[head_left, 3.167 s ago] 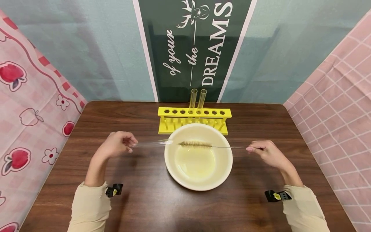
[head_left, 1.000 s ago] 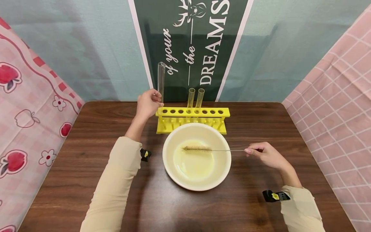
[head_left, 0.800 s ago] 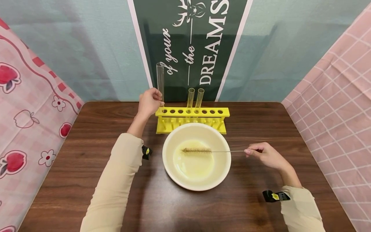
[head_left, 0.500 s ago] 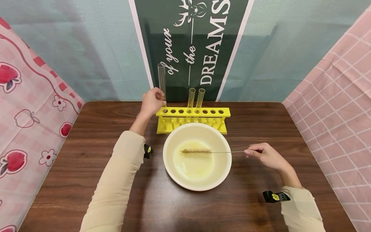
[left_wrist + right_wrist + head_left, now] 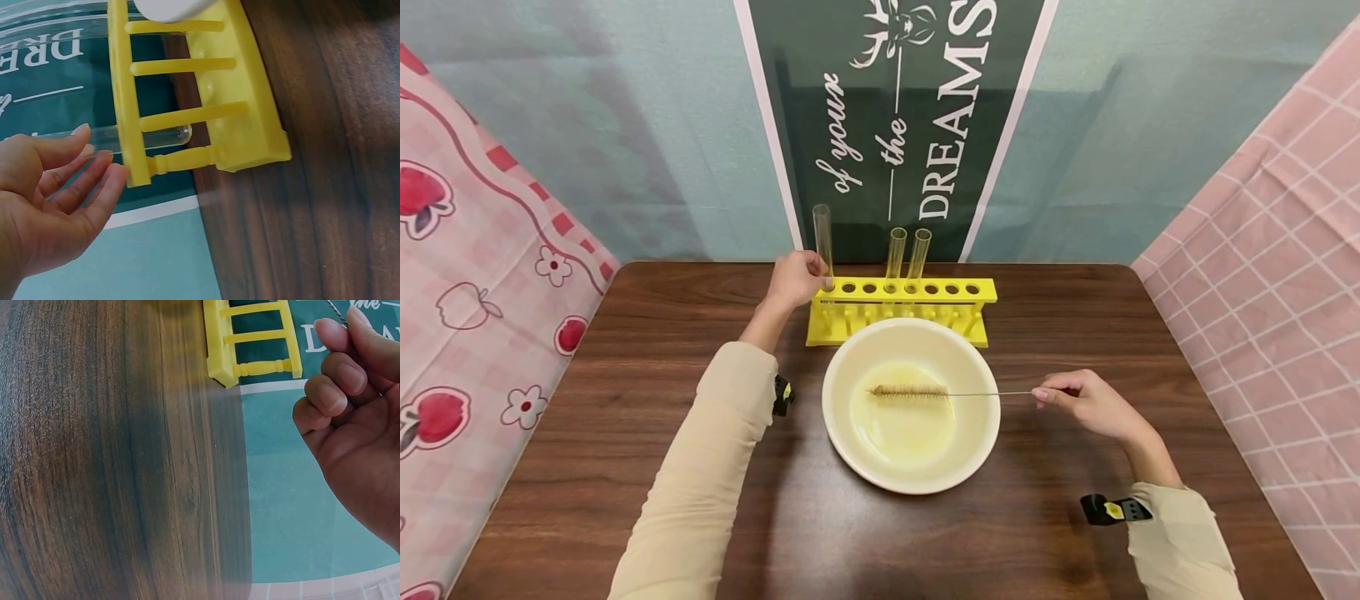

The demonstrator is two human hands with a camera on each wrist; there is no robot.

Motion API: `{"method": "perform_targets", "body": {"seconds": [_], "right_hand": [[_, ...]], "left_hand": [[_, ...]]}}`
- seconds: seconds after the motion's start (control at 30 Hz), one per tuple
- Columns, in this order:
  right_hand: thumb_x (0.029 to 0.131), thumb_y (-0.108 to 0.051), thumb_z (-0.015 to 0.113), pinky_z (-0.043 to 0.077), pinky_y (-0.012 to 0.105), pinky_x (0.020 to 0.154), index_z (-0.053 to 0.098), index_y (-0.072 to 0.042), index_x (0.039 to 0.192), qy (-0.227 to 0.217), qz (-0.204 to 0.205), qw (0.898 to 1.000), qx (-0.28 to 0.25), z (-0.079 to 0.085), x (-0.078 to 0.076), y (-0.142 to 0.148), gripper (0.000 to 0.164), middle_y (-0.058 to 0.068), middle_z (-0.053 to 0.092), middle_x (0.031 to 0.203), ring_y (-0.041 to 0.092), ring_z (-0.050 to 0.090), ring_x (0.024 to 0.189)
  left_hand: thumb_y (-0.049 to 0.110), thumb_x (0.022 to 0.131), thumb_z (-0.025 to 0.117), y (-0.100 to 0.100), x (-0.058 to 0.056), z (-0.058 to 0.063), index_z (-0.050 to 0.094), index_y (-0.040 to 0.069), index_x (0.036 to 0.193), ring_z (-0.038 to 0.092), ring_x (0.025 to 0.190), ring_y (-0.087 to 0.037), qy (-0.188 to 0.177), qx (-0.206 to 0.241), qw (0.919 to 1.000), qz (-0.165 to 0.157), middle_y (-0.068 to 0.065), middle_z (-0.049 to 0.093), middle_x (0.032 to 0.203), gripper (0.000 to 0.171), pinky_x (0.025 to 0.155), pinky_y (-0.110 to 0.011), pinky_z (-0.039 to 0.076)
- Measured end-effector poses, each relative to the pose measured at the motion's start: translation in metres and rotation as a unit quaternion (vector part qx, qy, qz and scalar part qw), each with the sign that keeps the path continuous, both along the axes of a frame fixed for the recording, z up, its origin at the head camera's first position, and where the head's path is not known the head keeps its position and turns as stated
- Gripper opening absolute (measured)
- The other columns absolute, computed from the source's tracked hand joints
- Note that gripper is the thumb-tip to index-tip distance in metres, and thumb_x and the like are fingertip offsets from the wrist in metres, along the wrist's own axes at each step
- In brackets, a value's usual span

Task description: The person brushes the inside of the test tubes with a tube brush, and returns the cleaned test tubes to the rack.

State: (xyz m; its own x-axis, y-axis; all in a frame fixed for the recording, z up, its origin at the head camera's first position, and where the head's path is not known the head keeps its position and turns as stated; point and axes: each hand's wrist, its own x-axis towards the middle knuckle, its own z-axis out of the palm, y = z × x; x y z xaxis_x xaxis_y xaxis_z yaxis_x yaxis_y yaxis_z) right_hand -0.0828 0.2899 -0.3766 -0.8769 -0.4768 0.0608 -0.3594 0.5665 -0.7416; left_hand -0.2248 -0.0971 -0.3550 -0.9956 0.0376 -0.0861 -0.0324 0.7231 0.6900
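Observation:
My left hand (image 5: 796,279) holds a clear glass test tube (image 5: 823,233) by thumb and fingertips at the left end of the yellow test tube rack (image 5: 857,297). The tube stands upright through the leftmost hole. In the left wrist view its rounded bottom (image 5: 181,134) shows below the rack's top bar, short of the base. My right hand (image 5: 1090,400) pinches the thin twisted-wire handle (image 5: 336,311) of a test tube brush (image 5: 910,390). The tan bristles lie over the cream bowl (image 5: 837,433), which holds pale yellowish liquid.
Two more test tubes, a left one (image 5: 896,250) and a right one (image 5: 918,250), stand in the rack's middle holes. The bowl sits right in front of the rack on the dark wooden table (image 5: 1037,325). Printed cloths hang behind and at both sides.
My left hand has carried the test tube from beside the bowl up to the rack, then lowered it into the leftmost hole. The brush has sunk slightly toward the liquid; my right hand barely moved.

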Motion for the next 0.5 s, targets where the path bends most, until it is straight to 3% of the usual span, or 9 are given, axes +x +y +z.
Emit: {"method": "perform_targets", "body": {"seconds": [0.5], "right_hand": [[0.084,0.008,0.056,0.038,0.025,0.05,0.061,-0.01,0.072,-0.009,0.001,1.0,0.001,-0.002,0.0,0.0,0.023,-0.01,0.055,0.066,0.01,0.045,0.056]], "left_hand": [[0.009,0.085,0.064,-0.002,-0.003,-0.012,0.064,0.0,0.09,0.049,0.088,-0.027,-0.03,-0.026,0.9992,-0.009,-0.014,0.059,0.092,0.011,0.075,-0.035,0.047]]}}
